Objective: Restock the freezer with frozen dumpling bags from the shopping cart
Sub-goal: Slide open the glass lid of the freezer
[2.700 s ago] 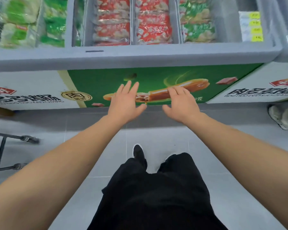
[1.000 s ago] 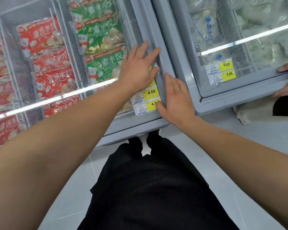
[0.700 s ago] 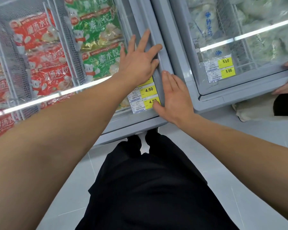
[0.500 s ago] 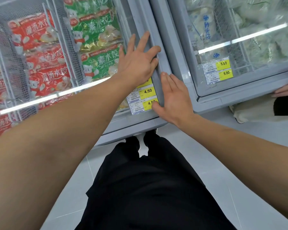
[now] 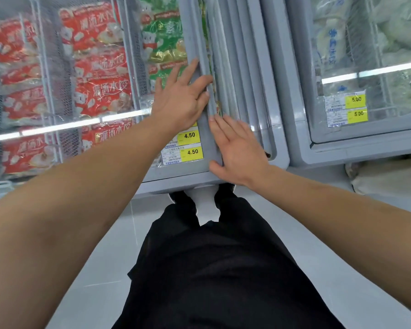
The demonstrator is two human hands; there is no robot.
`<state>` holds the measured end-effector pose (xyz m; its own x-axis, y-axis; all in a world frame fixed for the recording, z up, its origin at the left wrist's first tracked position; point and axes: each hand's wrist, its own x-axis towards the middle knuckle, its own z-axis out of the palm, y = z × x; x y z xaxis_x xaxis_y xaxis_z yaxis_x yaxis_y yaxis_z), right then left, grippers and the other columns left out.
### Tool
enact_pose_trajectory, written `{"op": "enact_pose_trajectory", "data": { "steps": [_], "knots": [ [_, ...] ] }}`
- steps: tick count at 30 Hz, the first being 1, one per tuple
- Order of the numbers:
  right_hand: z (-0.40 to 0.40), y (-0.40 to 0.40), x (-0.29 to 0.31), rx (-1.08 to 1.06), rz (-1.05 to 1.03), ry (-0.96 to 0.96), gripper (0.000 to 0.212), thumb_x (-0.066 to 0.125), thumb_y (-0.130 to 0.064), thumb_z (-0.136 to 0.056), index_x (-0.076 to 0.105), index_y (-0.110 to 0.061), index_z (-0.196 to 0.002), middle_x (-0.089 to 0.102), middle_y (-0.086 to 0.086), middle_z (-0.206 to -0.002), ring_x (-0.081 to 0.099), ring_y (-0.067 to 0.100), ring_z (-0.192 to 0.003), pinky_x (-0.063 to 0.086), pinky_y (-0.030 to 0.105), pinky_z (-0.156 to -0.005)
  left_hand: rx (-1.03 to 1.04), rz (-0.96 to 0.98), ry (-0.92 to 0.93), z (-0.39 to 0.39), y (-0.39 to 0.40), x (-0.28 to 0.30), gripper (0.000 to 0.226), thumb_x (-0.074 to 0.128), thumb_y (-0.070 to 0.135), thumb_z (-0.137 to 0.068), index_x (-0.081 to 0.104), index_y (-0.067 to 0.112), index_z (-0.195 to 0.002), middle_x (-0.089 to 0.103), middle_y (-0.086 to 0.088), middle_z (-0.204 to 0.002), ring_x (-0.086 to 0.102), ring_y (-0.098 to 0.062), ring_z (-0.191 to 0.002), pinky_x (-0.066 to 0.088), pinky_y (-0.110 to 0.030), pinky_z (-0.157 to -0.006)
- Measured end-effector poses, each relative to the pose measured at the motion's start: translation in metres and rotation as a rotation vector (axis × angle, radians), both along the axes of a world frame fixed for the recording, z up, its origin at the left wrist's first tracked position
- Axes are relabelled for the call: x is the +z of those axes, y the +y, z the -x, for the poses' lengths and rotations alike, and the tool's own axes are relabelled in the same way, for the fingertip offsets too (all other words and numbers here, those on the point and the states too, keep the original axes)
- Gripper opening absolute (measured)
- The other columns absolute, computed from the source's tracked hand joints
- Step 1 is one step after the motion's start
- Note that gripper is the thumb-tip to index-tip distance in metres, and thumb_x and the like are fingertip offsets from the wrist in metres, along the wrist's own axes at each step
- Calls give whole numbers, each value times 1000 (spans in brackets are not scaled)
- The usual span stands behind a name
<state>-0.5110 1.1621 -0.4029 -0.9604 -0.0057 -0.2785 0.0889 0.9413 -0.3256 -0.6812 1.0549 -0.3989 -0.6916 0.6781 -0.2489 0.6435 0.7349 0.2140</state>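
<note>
The chest freezer [image 5: 176, 184] in front of me has a sliding glass lid with a grey edge bar [image 5: 195, 32]. My left hand [image 5: 178, 103] lies on the glass, its fingers reaching over that bar. Lower down, my right hand [image 5: 237, 150] presses flat against the same bar. Red dumpling bags [image 5: 100, 91] and green dumpling bags [image 5: 164, 36] fill wire baskets under the glass. A narrow gap shows to the right of the bar. Neither hand holds a bag, and the shopping cart is out of view.
Yellow 4.50 price tags [image 5: 190, 143] stick to the lid's near corner. A second freezer [image 5: 342, 150] with pale bags [image 5: 330, 43] and 5.00 tags stands close on the right. A beige sack [image 5: 389, 176] lies on the floor beside it. My black trousers fill the lower view.
Both hands came from in front of the freezer up onto the lid. Since half a second ago the lid bar has slid slightly left, opening a narrow gap. Another person's hand at right has left view.
</note>
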Motion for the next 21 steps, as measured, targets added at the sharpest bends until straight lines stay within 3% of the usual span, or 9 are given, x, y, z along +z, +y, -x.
{"op": "enact_pose_trajectory", "data": {
  "steps": [3, 7, 17, 21],
  "knots": [
    [7, -26, 0, 123, 5, -43, 93, 49, -49, -85, 4, -14, -158, 6, 6, -165, 4, 24, -152, -1, 39, -122, 51, 3, -8, 8, -37, 0, 44, 29, 50, -103, 36, 39, -145, 19, 3, -164, 10, -34, -152, 15, -69, -114],
    [25, -66, 1, 203, -13, -70, 94, 50, -53, -87, -1, -16, -158, -1, 3, -166, -1, 23, -152, -1, 41, -123, 80, 11, 9, 20, -86, 2, 44, 29, 49, -103, 35, 39, -146, 24, 4, -163, 16, -35, -150, 20, -67, -113],
    [72, -192, 4, 240, -42, -92, 92, 49, -52, -89, -3, -18, -157, -2, 3, -166, -1, 23, -152, -2, 38, -121, 107, 1, -6, 64, -219, 4, 45, 27, 49, -104, 33, 41, -147, 26, 4, -162, 18, -37, -149, 21, -67, -112],
    [90, -241, 9, 246, -53, -83, 89, 49, -50, -91, 2, -16, -158, 2, 5, -166, 2, 23, -152, 1, 39, -121, 116, -24, -41, 84, -267, 4, 45, 27, 50, -103, 36, 39, -146, 31, 3, -160, 21, -38, -147, 29, -66, -108]
  ]
}}
